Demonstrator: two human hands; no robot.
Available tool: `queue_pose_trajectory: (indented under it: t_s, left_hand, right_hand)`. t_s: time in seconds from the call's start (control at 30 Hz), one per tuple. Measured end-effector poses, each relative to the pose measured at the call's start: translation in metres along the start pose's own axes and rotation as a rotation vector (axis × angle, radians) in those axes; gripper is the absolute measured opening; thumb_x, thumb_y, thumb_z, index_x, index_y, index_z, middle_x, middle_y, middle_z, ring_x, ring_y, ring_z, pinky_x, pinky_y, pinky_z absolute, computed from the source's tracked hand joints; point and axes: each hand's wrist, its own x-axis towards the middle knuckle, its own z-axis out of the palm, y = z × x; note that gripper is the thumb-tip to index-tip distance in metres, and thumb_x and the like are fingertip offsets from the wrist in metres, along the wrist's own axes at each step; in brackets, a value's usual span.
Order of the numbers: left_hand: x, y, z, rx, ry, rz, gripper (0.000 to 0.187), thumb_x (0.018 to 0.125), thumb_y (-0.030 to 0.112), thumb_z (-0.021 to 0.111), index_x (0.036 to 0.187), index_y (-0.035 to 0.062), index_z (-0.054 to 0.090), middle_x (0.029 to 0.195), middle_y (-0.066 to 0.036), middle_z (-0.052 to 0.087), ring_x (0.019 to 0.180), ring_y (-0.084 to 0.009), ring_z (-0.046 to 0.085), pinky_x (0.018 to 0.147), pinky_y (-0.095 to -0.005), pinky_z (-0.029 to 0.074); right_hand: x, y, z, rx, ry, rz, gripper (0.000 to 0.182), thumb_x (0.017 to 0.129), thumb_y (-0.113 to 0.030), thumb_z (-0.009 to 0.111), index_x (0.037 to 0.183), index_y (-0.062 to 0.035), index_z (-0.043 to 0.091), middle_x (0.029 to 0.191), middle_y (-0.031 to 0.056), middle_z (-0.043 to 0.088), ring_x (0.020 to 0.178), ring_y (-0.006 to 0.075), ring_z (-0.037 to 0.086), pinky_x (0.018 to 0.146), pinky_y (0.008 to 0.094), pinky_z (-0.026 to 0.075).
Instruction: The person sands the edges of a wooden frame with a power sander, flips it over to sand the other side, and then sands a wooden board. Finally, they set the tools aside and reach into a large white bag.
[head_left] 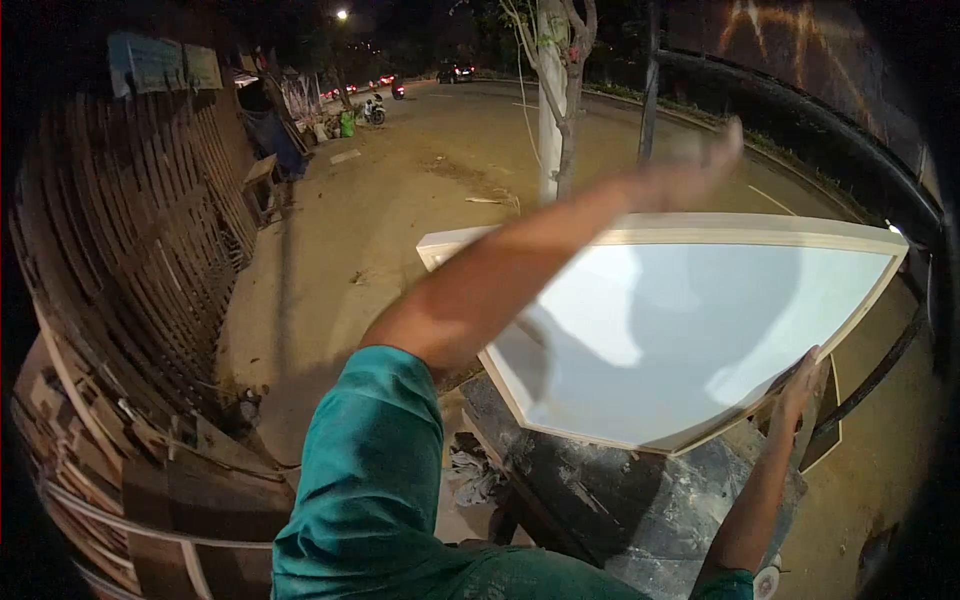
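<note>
A large white panel point(700, 320) with a pale wooden frame stands tilted over a dark, dust-smeared worktable point(600, 500). My right hand point(798, 385) grips the frame's lower right edge, its fingertips against the wood. My left arm reaches across the panel, with the green sleeve pushed up to the elbow. Beyond the frame's far edge, my left hand point(695, 175) is in the air, blurred by motion, its fingers seemingly stretched out and holding nothing. Shadows fall across the white surface.
A slatted wooden fence point(150, 200) runs along the left, with stacked boards point(80, 450) below it. Ahead, a tree trunk point(552, 100) rises near a dark metal post point(650, 90). A parked motorcycle point(374, 110) and vehicles on the road are farther off.
</note>
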Motion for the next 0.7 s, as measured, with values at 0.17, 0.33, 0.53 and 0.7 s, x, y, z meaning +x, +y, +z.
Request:
queue_pose_trajectory:
  t_s: [0.17, 0.33, 0.53, 0.7]
  left_hand:
    - [-0.005, -0.010, 0.007, -0.004, -0.458, 0.007, 0.107, 0.074, 0.082, -0.001, 0.126, 0.0047, 0.051, 0.125, -0.022, 0.051, 0.124, -0.0353, 0.042, 0.103, -0.0434, 0.031]
    - [-0.008, -0.016, 0.015, -0.034, -0.483, -0.097, 0.112, 0.069, 0.085, -0.002, 0.122, 0.0052, 0.055, 0.124, -0.020, 0.053, 0.120, -0.0353, 0.045, 0.103, -0.0421, 0.033]
    - [0.009, 0.008, -0.010, -0.047, -0.346, 0.047, 0.108, 0.073, 0.083, 0.000, 0.117, 0.0042, 0.059, 0.114, -0.019, 0.059, 0.111, -0.0309, 0.052, 0.096, -0.0406, 0.037]
    - [0.009, 0.020, 0.003, -0.176, -0.149, 0.033, 0.103, 0.078, 0.080, 0.004, 0.108, 0.0007, 0.062, 0.096, -0.017, 0.062, 0.094, -0.0286, 0.055, 0.088, -0.0395, 0.039]
  right_hand:
    - [-0.009, -0.008, -0.001, 0.023, -0.020, 0.007, 0.068, 0.091, -0.056, 0.041, 0.128, 0.0002, 0.043, 0.114, 0.0140, 0.051, 0.105, 0.0240, 0.047, 0.089, 0.0375, 0.037]
    - [0.016, 0.025, -0.011, -0.099, -0.034, 0.141, 0.060, 0.093, -0.052, 0.040, 0.113, 0.0035, 0.050, 0.096, 0.0117, 0.055, 0.089, 0.0213, 0.051, 0.079, 0.0350, 0.042]
    - [-0.011, -0.014, -0.001, -0.164, 0.017, 0.064, 0.048, 0.093, -0.054, 0.040, 0.081, -0.0090, 0.051, 0.063, -0.0032, 0.042, 0.057, 0.0099, 0.041, 0.050, 0.0255, 0.034]
    - [-0.019, -0.022, 0.003, -0.028, 0.035, 0.005, 0.052, 0.094, -0.050, 0.041, 0.103, -0.0005, 0.054, 0.085, 0.0085, 0.056, 0.081, 0.0166, 0.052, 0.072, 0.0291, 0.044]
